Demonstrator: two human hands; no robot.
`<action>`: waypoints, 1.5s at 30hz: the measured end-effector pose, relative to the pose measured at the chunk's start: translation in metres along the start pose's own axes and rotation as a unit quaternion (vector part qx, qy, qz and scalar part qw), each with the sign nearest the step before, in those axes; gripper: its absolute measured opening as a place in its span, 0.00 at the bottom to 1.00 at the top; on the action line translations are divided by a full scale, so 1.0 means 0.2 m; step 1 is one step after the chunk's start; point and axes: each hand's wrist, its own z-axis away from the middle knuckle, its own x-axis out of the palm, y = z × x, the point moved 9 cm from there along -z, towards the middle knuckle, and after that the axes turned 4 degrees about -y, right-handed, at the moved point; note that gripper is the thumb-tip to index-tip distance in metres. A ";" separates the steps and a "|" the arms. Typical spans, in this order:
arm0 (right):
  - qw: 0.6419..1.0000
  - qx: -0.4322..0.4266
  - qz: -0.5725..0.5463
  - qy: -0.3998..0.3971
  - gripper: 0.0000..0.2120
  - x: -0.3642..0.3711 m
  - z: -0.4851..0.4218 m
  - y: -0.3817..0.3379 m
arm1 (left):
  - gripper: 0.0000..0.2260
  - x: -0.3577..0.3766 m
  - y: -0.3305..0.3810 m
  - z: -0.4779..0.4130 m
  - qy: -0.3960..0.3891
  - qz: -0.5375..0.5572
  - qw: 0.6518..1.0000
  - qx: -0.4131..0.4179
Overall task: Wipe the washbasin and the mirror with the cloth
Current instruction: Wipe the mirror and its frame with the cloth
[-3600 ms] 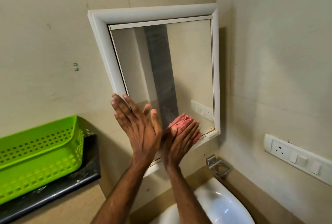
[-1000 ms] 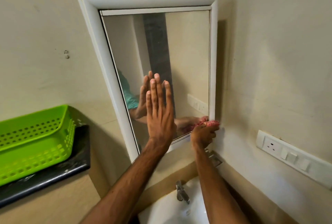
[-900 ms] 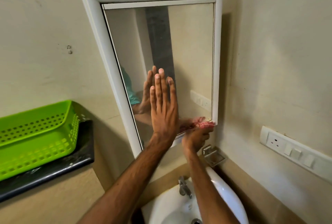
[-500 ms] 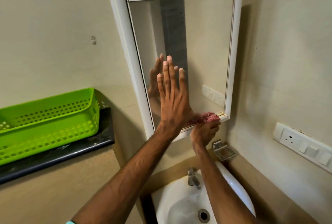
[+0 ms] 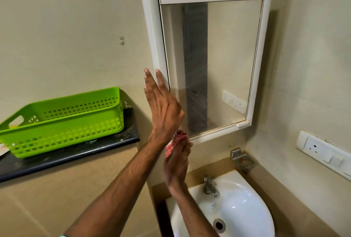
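Note:
A white-framed mirror (image 5: 218,62) hangs on the beige wall above a white washbasin (image 5: 243,198) with a chrome tap (image 5: 209,186). My left hand (image 5: 161,103) is flat and open against the mirror's lower left frame, fingers pointing up. Just below it, my right hand (image 5: 177,164) grips a bunched red-and-white cloth (image 5: 175,141) at the mirror's bottom left corner. The left wrist hides part of the cloth.
A green plastic basket (image 5: 62,121) sits on a dark counter shelf (image 5: 72,153) to the left. A chrome soap holder (image 5: 242,159) is fixed below the mirror. A white socket and switch panel (image 5: 322,153) runs along the right wall.
My right hand has carried the cloth along the mirror's bottom edge from the right corner to the left corner. My left hand has slid left, from the glass to the left frame.

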 end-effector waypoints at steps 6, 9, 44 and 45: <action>0.995 0.022 -0.089 0.036 0.20 -0.23 -0.09 0.08 | 0.40 0.07 -0.09 0.00 -0.049 0.039 0.998 0.008; 0.977 -0.054 -0.131 0.162 0.28 -0.46 -0.09 0.01 | 0.39 0.05 -0.10 0.00 -0.054 0.071 0.996 0.006; 0.871 -0.286 0.247 0.314 0.38 -0.62 -0.55 -1.11 | 0.23 -0.35 -0.01 -0.30 0.032 0.219 0.973 -0.068; 0.866 -0.297 0.248 0.318 0.39 -0.66 -0.59 -1.19 | 0.23 -0.37 0.00 -0.33 0.041 0.227 0.971 -0.061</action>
